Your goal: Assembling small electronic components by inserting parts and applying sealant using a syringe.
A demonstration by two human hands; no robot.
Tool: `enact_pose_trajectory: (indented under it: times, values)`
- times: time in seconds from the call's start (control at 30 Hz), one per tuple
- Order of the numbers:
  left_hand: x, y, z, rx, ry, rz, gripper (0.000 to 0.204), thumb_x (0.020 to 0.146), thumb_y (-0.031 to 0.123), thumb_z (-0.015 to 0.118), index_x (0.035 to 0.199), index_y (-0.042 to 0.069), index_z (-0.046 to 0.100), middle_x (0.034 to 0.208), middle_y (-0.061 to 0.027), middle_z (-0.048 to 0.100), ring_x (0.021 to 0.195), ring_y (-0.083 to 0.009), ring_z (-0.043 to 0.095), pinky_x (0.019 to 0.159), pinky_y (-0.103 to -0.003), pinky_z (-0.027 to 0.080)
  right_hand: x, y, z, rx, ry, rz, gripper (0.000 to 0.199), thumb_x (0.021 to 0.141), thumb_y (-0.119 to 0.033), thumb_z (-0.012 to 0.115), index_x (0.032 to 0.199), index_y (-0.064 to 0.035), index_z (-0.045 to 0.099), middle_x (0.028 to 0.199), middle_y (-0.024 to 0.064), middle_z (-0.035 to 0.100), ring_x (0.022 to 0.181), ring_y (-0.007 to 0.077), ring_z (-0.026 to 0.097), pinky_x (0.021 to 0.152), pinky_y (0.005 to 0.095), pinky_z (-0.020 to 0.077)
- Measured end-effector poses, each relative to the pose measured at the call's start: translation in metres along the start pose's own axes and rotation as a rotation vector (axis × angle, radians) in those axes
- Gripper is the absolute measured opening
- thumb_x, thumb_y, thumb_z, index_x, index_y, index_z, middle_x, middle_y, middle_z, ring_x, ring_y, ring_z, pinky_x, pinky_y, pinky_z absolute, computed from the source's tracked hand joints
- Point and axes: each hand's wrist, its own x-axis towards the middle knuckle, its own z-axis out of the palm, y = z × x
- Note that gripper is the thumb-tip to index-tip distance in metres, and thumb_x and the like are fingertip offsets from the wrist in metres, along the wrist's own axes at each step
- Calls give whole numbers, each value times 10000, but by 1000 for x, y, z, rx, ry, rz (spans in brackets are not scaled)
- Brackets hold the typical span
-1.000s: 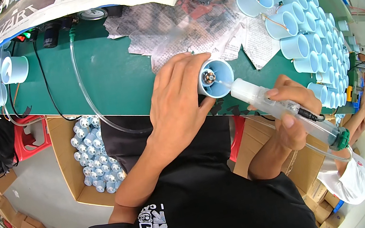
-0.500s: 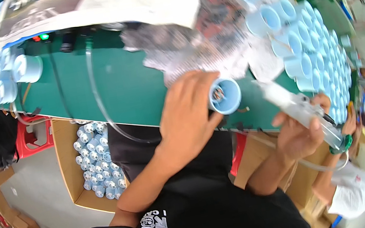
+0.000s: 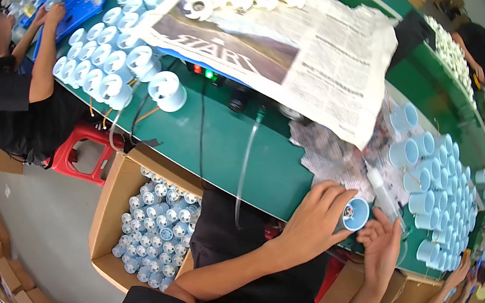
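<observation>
My left hand (image 3: pixel 311 225) has its grip closed on a light blue cup (image 3: pixel 359 215), fingers along the far side and thumb below, the mouth facing the camera with a small metal part (image 3: pixel 349 211) showing inside. My right hand (image 3: pixel 380 239) is just to the cup's right, fingers loosely spread, and seems to grip nothing; I cannot tell whether its fingertips touch the clear tube (image 3: pixel 384 194), which lies to the right of the cup.

I read the step in hand as holding this one cup with the tube laid aside. To my mind, the next move calls for a steady left grip and a right hand kept clear of the tube.

Farther right of the cup, more blue cups (image 3: pixel 420 204) crowd the green surface (image 3: pixel 279 177). Beyond the cup are crumpled newspaper (image 3: pixel 322 162) and a printed sheet (image 3: pixel 334 80) bearing white wheels (image 3: pixel 241 2). Well to the cup's left, a cardboard box (image 3: pixel 108 218) holds blue-and-white pieces (image 3: pixel 166 234).
</observation>
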Motion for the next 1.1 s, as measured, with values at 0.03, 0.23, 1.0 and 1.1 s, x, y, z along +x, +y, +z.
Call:
enact_pose_trajectory:
  times: [0.03, 0.23, 1.0, 1.1]
  values:
    - [-1, -1, -6, 25, 4, 4, 666, 694, 167, 776, 1270, 6, 482, 1191, -140, 507, 1177, -319, 436, 1004, -412, 378, -3, 0, -2, -135, -32, -18, 546, 1014, -424, 373, 1075, 84, 563, 784, 138, 619, 669, 223, 630, 592, 312, 545]
    - [2, -18, -13, 127, 62, 5, 660, 703, 232, 766, 1249, -5, 480, 1123, -125, 528, 1060, -289, 474, 925, -392, 402, -6, -42, 135, -679, -340, -619, 186, 934, -104, 543, 924, 51, 645, 716, 79, 596, 632, 148, 564, 578, 275, 458]
    - [-3, -18, -13, 211, 83, 9, 624, 672, 258, 777, 1181, 5, 520, 1118, -143, 554, 1026, -323, 507, 873, -411, 418, 93, -33, 335, -952, -487, -1539, 69, 799, -63, 628, 853, -20, 635, 812, 135, 626, 764, 278, 616, 668, 365, 487]
    - [-4, -19, -21, 193, 124, -24, 632, 659, 187, 784, 1212, 27, 523, 1133, -127, 554, 1051, -306, 502, 863, -397, 404, 50, -57, 253, -625, -442, -865, 110, 854, -90, 645, 877, 17, 636, 763, 99, 633, 650, 180, 589, 597, 308, 455]
